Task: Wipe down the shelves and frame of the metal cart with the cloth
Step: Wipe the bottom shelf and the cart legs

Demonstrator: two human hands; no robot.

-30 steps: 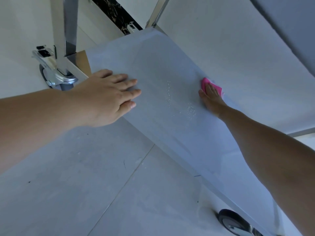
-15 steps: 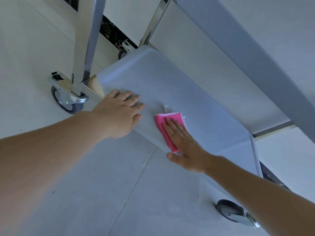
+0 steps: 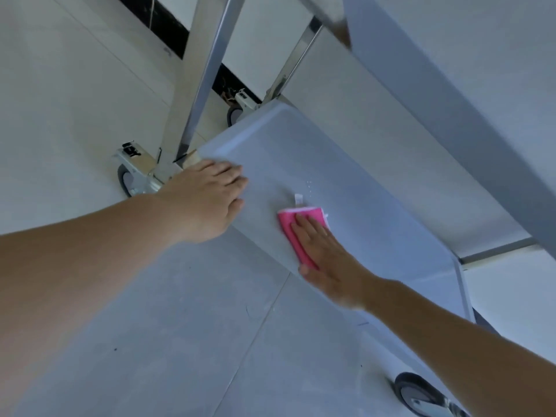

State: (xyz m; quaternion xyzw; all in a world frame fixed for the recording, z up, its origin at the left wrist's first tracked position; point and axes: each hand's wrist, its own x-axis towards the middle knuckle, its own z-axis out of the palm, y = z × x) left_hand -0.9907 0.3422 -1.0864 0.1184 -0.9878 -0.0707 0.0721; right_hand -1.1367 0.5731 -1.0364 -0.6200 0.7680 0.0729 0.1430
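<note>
Caster [image 3: 128, 179] and upright post [image 3: 200, 76] sit far left, just behind my left hand [image 3: 207, 200], which lies flat, fingers straight, on the bottom shelf [image 3: 376, 224] corner. My right hand [image 3: 323, 251] presses the pink cloth [image 3: 290, 224] flat mid-shelf, fingers extended. Upper shelf [image 3: 451, 121] overhangs on the right; another caster [image 3: 416, 394] shows bottom right.

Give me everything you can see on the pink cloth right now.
The pink cloth is a small bright pink rag, folded flat, with a white edge and a small white tag sticking out at its far side. It looks soft, like microfibre. It lies on the bottom shelf of the cart, close to the near edge. The right hand presses on it with straight fingers, covering much of it. The left hand rests apart, not touching it.
</note>
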